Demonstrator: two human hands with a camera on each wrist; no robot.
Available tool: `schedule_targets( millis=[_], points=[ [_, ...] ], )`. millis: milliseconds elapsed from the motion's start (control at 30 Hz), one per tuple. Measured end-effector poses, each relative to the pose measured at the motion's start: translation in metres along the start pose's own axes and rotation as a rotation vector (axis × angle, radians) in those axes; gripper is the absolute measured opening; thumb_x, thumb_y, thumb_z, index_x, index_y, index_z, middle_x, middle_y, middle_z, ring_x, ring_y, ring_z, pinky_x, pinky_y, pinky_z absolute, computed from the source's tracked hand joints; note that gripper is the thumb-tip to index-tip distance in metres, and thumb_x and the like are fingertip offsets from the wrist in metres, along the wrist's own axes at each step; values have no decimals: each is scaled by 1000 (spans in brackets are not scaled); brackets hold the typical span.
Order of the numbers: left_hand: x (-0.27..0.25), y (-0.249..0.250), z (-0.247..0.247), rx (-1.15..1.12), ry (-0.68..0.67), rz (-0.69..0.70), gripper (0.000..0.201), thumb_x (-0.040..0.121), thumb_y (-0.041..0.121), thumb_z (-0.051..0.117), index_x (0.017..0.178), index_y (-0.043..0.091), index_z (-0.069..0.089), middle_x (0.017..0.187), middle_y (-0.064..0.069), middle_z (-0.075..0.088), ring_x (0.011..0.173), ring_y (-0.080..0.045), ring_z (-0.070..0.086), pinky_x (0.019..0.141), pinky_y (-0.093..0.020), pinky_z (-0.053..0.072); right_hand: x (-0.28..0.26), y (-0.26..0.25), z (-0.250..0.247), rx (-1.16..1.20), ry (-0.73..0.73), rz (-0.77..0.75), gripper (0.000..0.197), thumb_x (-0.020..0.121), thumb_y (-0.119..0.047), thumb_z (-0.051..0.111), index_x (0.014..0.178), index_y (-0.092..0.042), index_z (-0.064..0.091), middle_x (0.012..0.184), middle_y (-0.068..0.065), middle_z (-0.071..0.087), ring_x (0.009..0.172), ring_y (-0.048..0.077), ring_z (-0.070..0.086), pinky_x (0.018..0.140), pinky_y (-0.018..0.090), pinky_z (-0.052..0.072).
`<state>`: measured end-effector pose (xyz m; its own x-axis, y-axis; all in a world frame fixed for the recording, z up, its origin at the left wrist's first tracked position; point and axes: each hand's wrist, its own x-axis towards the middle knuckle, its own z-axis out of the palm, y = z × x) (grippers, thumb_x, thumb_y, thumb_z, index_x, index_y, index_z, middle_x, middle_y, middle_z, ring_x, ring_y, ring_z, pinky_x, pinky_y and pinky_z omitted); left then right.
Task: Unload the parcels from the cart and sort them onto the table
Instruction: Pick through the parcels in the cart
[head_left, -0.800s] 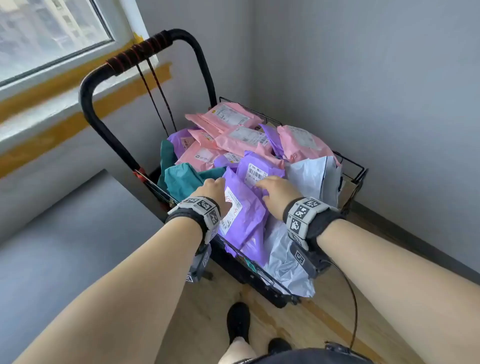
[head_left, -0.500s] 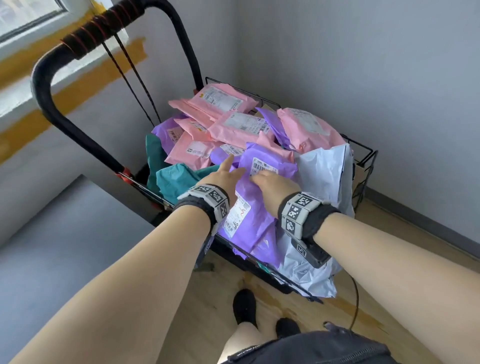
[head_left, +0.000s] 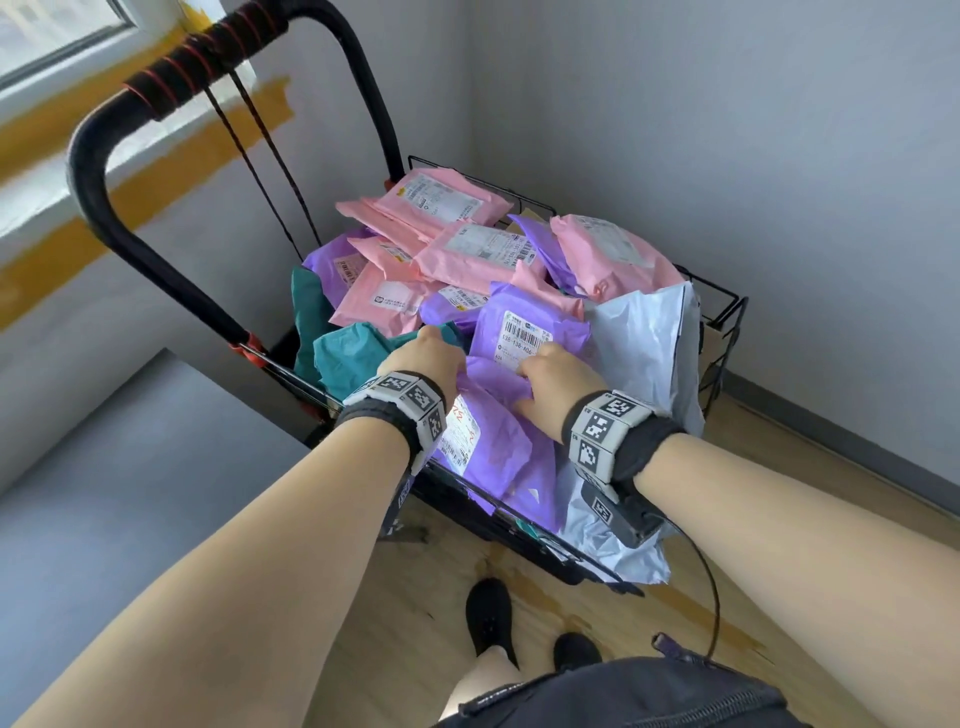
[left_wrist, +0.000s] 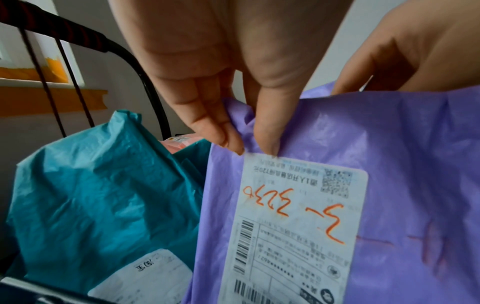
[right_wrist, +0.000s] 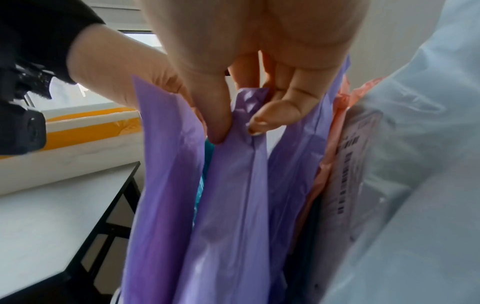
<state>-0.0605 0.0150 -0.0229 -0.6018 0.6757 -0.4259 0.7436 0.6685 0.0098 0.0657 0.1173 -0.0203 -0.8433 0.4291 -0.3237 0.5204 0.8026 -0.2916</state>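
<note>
A black wire cart (head_left: 724, 304) is piled with pink, purple, teal and white parcels. At its near edge stands a purple parcel (head_left: 488, 447) whose white label carries orange handwriting (left_wrist: 298, 207). My left hand (head_left: 441, 358) pinches its top edge, thumb and fingers (left_wrist: 249, 148) meeting just above the label. My right hand (head_left: 540, 371) pinches the crumpled top fold of a second purple parcel (right_wrist: 228, 205) right beside the first; thumb and forefinger (right_wrist: 236, 127) squeeze the plastic. Both parcels stand upright inside the cart.
A teal parcel (left_wrist: 103, 195) lies left of the held ones, a large white parcel (head_left: 644, 343) to the right. The cart handle (head_left: 93, 171) rises at the left. A grey table (head_left: 130, 467) stands left of the cart, walls behind and right.
Both hands slid to the top edges of the purple parcels and closed on them; the left thumb, stretched out half a second ago, is now tucked in.
</note>
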Motion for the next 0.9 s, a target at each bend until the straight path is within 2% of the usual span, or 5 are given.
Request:
schedule_targets(
  millis=[200, 300, 567, 667, 900],
  points=[
    [-38, 16, -17, -69, 143, -73, 24, 90, 16, 51, 112, 20, 59, 130, -10, 44, 108, -32, 55, 88, -39, 49, -27, 7, -13, 139, 155, -36, 19, 88, -13, 53, 105, -4, 58, 120, 16, 48, 103, 33, 56, 89, 35, 45],
    [-59, 20, -29, -115, 201, -135, 20, 90, 10, 51, 107, 13, 61, 119, -10, 44, 96, -31, 58, 83, -41, 52, -37, 10, -29, 162, 233, -93, 15, 89, -9, 52, 103, -3, 57, 116, 16, 52, 104, 32, 54, 89, 36, 44],
    [-138, 5, -59, -238, 465, -359, 23, 85, 7, 50, 104, 17, 60, 110, -8, 48, 92, -32, 58, 79, -43, 53, -66, -18, -66, 242, 463, -252, 10, 94, -8, 46, 103, -6, 49, 94, 11, 63, 85, 28, 58, 68, 31, 40],
    [-174, -12, -55, -297, 478, -458, 24, 88, 11, 50, 109, 17, 58, 112, -10, 49, 96, -34, 58, 82, -45, 52, -77, -45, -70, 312, 466, -332, 9, 94, -5, 46, 102, -4, 50, 93, 12, 61, 83, 27, 54, 65, 27, 30],
    [-265, -82, -18, -322, 470, -718, 26, 91, 14, 45, 116, 14, 53, 113, -12, 51, 100, -36, 58, 85, -46, 52, -99, -132, -43, 341, 371, -538, 7, 92, -4, 46, 96, -5, 51, 94, 17, 61, 90, 32, 55, 72, 35, 41]
  ],
)
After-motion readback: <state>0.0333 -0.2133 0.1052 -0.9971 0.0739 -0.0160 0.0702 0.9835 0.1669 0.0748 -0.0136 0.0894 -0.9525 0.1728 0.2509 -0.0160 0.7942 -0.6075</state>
